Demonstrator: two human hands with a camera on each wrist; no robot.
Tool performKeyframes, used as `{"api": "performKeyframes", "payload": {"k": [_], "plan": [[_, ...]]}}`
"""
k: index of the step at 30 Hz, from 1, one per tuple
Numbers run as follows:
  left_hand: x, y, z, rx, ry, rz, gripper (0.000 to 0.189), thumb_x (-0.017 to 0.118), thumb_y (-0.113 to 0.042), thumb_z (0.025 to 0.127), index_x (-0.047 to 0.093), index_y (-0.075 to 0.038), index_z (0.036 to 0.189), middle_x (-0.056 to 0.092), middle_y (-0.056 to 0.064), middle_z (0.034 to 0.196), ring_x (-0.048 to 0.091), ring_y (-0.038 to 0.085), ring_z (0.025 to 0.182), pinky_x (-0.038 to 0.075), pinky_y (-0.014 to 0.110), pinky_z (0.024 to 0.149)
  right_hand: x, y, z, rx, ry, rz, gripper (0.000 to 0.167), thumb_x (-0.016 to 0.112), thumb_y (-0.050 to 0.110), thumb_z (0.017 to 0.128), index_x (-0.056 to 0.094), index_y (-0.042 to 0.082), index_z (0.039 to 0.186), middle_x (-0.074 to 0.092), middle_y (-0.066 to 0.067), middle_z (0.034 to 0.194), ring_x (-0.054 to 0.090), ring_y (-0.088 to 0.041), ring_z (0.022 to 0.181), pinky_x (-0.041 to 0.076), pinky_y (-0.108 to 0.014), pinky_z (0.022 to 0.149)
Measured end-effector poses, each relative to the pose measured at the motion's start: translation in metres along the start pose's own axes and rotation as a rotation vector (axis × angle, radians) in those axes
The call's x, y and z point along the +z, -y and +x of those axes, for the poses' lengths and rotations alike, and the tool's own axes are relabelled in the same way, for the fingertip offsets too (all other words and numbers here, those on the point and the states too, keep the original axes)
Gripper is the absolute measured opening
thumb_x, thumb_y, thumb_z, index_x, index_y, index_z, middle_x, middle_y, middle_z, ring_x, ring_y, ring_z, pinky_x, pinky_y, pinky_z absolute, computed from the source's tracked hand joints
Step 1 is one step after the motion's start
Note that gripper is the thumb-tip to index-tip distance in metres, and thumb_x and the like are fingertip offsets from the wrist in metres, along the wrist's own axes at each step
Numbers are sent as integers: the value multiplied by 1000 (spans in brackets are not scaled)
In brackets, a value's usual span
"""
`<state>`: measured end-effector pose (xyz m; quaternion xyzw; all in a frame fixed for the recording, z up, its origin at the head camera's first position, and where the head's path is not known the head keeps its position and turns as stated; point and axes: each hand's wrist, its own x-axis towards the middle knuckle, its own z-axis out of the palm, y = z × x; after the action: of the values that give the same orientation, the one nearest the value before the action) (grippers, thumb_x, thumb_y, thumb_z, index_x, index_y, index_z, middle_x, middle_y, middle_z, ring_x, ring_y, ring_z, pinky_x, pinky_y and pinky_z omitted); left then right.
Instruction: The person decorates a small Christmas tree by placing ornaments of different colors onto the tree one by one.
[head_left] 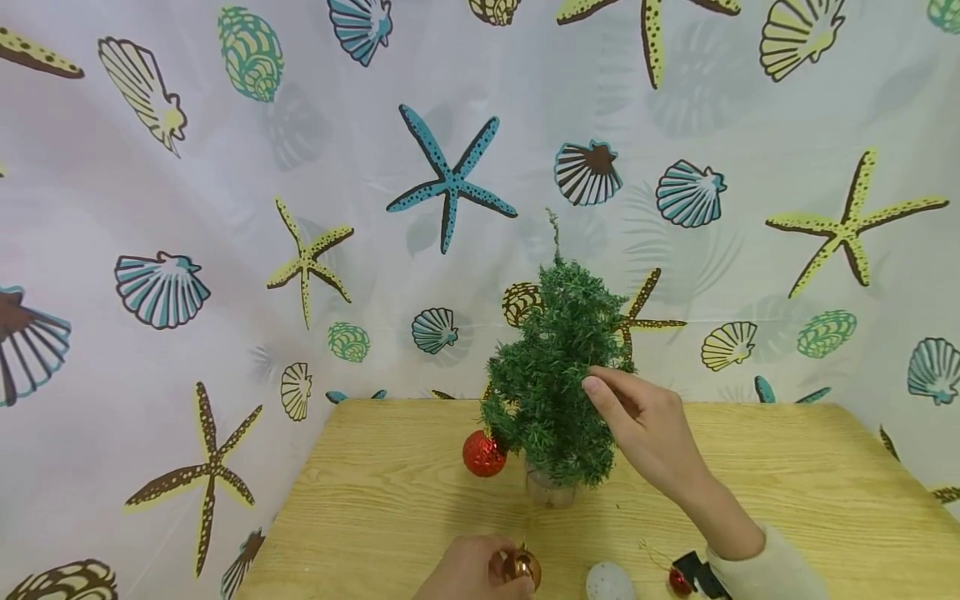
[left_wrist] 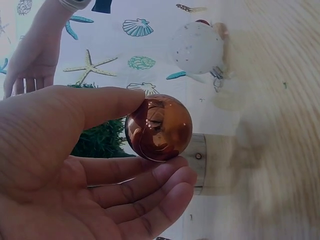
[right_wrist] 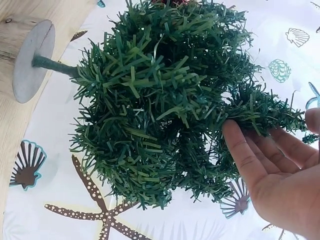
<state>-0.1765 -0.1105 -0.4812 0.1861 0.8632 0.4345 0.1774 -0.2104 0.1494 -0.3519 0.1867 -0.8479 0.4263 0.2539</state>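
In the head view, my left hand (head_left: 476, 571) is low in the middle, holding a shiny copper-coloured Christmas ball (head_left: 522, 567). The left wrist view shows the ball (left_wrist: 160, 129) between thumb and fingertips. My right hand (head_left: 652, 425) reaches to the right side of a small green artificial Christmas tree (head_left: 558, 367). Thumb and forefinger come together on a branch there; up close, the fingers of the right hand (right_wrist: 280, 170) lie against that branch (right_wrist: 260, 112). A red glittery ball (head_left: 484, 454) hangs at the tree's lower left. The tree stands upright on a round base (right_wrist: 32, 62).
On the wooden table (head_left: 367, 492), a white speckled ball (head_left: 609, 581) lies near the front edge. To its right are a small red ornament (head_left: 679, 582) and a black-and-white object (head_left: 701, 575) by the right sleeve. A shell-and-starfish patterned curtain (head_left: 480, 275) hangs behind.
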Motion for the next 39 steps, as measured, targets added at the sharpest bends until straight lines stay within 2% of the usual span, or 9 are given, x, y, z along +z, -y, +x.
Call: {"api": "performKeyframes", "payload": {"k": [5,9,11,16,23,26,30,32,39], "plan": [[-3,-13,-3,-38,-15,-2,40,78,-29,94,74,-1,122,66,-6,83,54,6,71,46,27,63,2,2,1,-45,-17,-9,33,55,20,111,72,8,136,54,8,66,56,-5,66,55,-27,73],[-9,-25,-9,-40,-48,-17,40,78,-33,95,74,-8,126,65,-7,89,56,10,77,47,30,66,4,4,1,-67,-15,-18,33,53,19,111,72,7,135,53,10,66,53,-5,64,54,-27,72],[-12,-32,-12,-26,-66,-33,40,78,-36,95,74,-13,127,66,-8,91,57,10,80,47,30,68,4,5,1,-67,-8,-12,33,53,19,111,72,7,136,58,6,70,59,-6,68,55,-27,73],[-20,-44,-18,90,-109,-33,39,77,-40,96,73,-21,130,68,-14,95,60,6,85,47,25,68,5,5,1,-75,8,15,33,53,18,111,71,7,136,74,-1,87,75,-14,82,60,-26,75],[-30,-61,-24,187,-155,-11,39,76,-42,97,73,-21,129,69,-14,98,60,0,87,52,22,75,9,6,1,-94,24,52,32,51,15,111,72,5,134,79,-12,111,78,-14,81,62,-26,76],[-35,-66,-27,265,-199,17,42,75,-43,98,71,-18,132,72,-10,103,61,-1,90,54,23,77,10,7,1,-104,26,52,32,51,15,111,72,5,133,78,-14,120,77,-13,79,61,-26,74],[-38,-70,-29,402,-296,89,45,74,-39,100,68,-15,137,75,-5,109,64,1,94,56,23,79,11,9,0,-116,23,43,32,51,14,111,73,4,132,79,-13,118,76,-15,77,61,-27,72],[-40,-73,-29,446,-337,108,45,73,-37,100,67,-15,138,75,-4,112,66,3,95,57,24,79,12,10,0,-116,22,40,32,51,14,111,73,4,132,79,-13,118,76,-15,77,61,-27,72],[-44,-82,-27,524,-425,107,46,76,-31,99,65,-15,141,75,-5,116,69,6,99,59,25,80,14,13,0,-105,55,51,33,50,15,112,72,5,133,78,-13,120,77,-15,80,61,-27,74]]}}
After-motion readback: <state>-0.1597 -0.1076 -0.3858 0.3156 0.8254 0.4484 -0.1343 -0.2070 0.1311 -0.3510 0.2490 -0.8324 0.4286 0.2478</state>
